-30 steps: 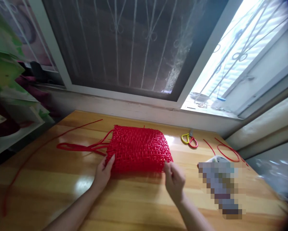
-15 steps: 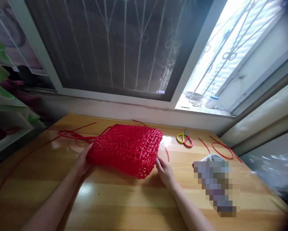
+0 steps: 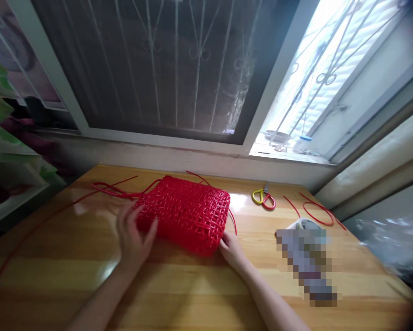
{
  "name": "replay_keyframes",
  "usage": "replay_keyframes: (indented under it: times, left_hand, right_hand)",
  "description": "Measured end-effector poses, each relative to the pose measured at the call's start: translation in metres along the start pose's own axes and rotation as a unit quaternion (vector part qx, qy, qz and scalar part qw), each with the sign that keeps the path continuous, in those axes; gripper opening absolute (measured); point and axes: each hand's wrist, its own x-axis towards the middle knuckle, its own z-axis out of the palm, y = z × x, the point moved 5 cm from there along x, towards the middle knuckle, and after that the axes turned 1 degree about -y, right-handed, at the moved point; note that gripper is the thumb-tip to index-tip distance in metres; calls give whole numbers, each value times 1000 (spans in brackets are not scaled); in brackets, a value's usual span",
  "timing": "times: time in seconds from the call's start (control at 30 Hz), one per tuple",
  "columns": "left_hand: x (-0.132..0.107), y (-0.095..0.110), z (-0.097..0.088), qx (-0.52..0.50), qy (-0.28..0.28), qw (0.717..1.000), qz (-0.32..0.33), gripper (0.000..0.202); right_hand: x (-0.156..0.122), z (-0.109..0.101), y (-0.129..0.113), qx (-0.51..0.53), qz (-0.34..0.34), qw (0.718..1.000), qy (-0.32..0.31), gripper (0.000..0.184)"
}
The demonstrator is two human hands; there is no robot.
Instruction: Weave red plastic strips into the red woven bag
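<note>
A red woven basket (image 3: 189,211) lies on its side on the wooden table, with red cords trailing from its left end. My left hand (image 3: 132,234) is at the basket's left front edge, fingers spread and slightly blurred; whether they touch the weave I cannot tell. At the lower right corner my right hand (image 3: 229,246) grips the basket, its fingertips partly hidden behind the weave.
Scissors (image 3: 263,197) with one yellow and one red handle lie to the right. Beyond them are loose red cords (image 3: 318,214) and a roll of tape (image 3: 308,225) beside a pixelated item. A window (image 3: 165,73) with bars stands behind the table (image 3: 179,294).
My left hand has come off the basket's left edge, moved toward its front and spread its fingers. The basket has shifted slightly, while my right hand stays at its right corner.
</note>
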Motion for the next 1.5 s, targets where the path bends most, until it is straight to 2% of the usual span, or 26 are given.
replay_keyframes:
  times: [0.07,0.1,0.13,0.2,0.27,0.37,0.63,0.9,1.1,1.27,1.5]
  left_hand:
    - [-14,44,16,60,-49,992,102,53]
    - [-22,60,26,74,-89,984,133,58]
    - [-29,73,35,81,-114,978,152,65]
    - [-40,85,51,93,-153,969,168,71]
    - [-45,85,62,99,-173,966,164,71]
    - [-46,74,67,97,-180,968,147,70]
    - [-46,63,61,64,-215,961,161,74]
    - [-45,61,52,66,-246,952,171,77]
    - [-46,54,59,88,-273,936,203,87]
    - [-43,46,64,120,-265,929,227,71]
    - [-36,46,58,91,-216,944,233,65]
  right_hand:
    - [1,2,0,-12,2,1000,-12,20]
    - [1,3,1,-17,3,1000,-17,19]
    - [2,4,1,-22,5,1000,-20,19]
    - [2,4,1,-28,8,999,-24,20]
    - [3,4,0,-31,10,999,-26,21]
    - [4,2,-4,-30,6,999,-34,23]
    - [2,0,-14,-30,-22,998,-52,24]
    - [4,1,-9,-30,-33,998,-48,25]
    - [4,2,-5,-20,-29,998,-46,26]
    - [3,-2,-7,-2,-32,999,-37,30]
    - [2,-4,-7,28,-33,999,-26,35]
